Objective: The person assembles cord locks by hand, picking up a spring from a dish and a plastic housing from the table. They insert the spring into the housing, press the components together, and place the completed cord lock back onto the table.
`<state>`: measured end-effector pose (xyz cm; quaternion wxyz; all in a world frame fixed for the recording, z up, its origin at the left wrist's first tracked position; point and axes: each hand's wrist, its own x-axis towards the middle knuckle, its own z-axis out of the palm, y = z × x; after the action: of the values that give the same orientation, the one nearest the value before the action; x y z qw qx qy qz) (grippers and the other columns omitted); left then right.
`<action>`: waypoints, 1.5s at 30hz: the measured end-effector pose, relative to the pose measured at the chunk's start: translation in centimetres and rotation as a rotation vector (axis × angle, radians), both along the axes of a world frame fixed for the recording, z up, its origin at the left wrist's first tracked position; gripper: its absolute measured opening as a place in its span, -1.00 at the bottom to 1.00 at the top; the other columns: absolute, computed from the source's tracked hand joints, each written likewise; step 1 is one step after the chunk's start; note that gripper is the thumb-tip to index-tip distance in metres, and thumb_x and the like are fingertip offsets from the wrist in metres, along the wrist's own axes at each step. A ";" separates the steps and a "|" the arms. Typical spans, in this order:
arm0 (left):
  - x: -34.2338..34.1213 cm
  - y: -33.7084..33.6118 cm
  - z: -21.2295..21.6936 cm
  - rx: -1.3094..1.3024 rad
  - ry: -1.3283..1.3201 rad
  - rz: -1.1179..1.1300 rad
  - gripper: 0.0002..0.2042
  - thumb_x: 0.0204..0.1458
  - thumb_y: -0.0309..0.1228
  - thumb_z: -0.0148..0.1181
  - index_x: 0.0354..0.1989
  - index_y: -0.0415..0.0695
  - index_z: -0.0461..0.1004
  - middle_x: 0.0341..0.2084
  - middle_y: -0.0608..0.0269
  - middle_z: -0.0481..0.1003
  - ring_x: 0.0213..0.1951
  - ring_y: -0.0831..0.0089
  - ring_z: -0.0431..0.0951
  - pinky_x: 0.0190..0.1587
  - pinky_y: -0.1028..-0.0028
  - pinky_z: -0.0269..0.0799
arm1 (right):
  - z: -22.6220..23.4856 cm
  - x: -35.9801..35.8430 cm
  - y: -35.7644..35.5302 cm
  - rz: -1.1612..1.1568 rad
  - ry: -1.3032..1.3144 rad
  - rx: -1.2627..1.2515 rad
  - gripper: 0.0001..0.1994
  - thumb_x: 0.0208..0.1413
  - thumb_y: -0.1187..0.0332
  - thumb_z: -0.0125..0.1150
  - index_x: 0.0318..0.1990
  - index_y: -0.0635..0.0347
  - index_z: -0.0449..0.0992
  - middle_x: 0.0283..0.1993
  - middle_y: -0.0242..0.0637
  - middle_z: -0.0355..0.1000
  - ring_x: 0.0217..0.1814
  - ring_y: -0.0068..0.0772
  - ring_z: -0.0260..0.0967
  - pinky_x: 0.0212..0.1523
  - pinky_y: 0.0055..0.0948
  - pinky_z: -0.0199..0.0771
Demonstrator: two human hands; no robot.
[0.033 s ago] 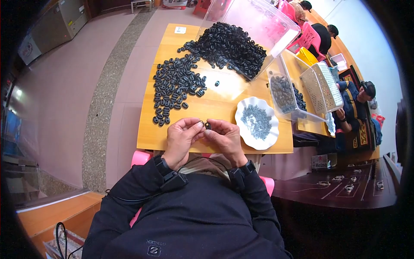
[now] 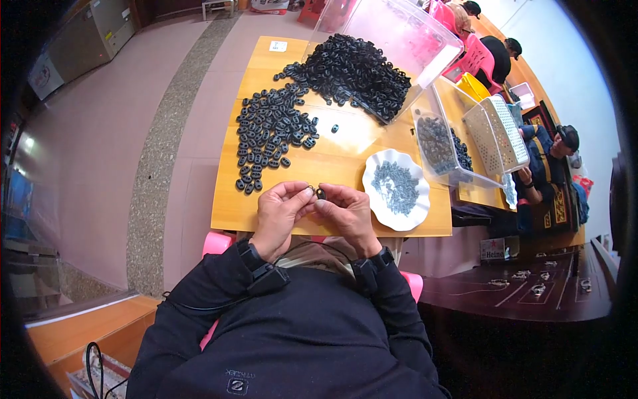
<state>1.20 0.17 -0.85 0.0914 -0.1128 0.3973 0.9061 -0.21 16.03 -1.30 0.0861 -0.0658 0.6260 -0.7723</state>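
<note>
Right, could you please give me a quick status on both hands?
Left hand and right hand together pinching one small black part. Over the wooden table edge. Nothing between them.

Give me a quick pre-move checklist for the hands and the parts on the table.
1. Both hands on the small dark piece: ok, left hand and right hand pinch it together.
2. Grip firm: cannot tell, fingertips hide it.
3. White scalloped dish in reach of right hand: ok.
4. Loose black rings on the wooden table, away from its edge: ok.
5. Clear bin tipped, rings spilling: ok.
</note>
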 end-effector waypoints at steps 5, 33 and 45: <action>0.0 0.0 0.1 -0.001 0.005 0.006 -0.87 0.11 -0.58 0.13 -0.17 -0.29 0.44 -0.33 0.18 0.53 -0.31 0.50 0.58 -0.20 0.57 0.56 | 0.4 0.1 -0.1 0.036 -0.010 0.020 -0.74 0.12 0.56 0.19 -0.03 0.42 0.48 -0.22 -0.26 0.52 -0.27 -0.57 0.45 -0.28 -0.61 0.52; -0.1 -0.1 0.1 -0.040 -0.007 -0.090 -0.89 0.10 -0.56 0.15 -0.21 -0.29 0.46 -0.38 0.17 0.54 -0.37 0.49 0.58 -0.24 0.56 0.58 | -0.2 -0.2 1.0 -0.029 -0.069 -0.082 -0.74 0.09 0.59 0.21 -0.03 0.34 0.50 -0.21 -0.26 0.54 -0.25 -0.55 0.48 -0.20 -0.58 0.53; 0.0 -0.2 0.3 -0.055 -0.006 -0.099 -0.88 0.10 -0.55 0.16 -0.21 -0.28 0.47 -0.39 0.19 0.54 -0.39 0.51 0.57 -0.25 0.57 0.57 | -0.3 -0.2 1.1 -0.009 -0.076 -0.070 -0.70 0.07 0.58 0.25 -0.01 0.38 0.49 -0.15 -0.24 0.53 -0.18 -0.57 0.47 -0.13 -0.59 0.52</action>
<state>1.16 -0.06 -0.51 0.1341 -0.0981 0.4266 0.8890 -0.41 17.10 -1.56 0.1038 -0.0367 0.5953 -0.7959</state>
